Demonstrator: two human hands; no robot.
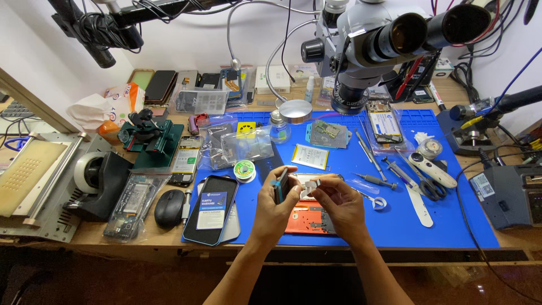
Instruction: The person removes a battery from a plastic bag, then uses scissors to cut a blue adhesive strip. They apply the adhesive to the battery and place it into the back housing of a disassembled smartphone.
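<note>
**Hands at work over the blue mat**

Left hand (276, 204) grips a thin dark phone part (280, 184) edge-on, while the right hand (339, 204) pinches a small silvery piece (312, 186) just beside it; both hover above an orange phone frame (307, 220) lying on the mat. Across the wooden bench (84, 232) spreads a blue work mat (446, 220), with a grey microscope (372, 39) looming over its far edge. Left of the hands lies a black phone (212, 210) bearing a blue rectangular label. Clear plastic bags (240, 146) sit farther back, one with a yellow sticker. A white-and-yellow battery (310, 156) lies mid-mat, a small solder spool (244, 170) near it.
</note>
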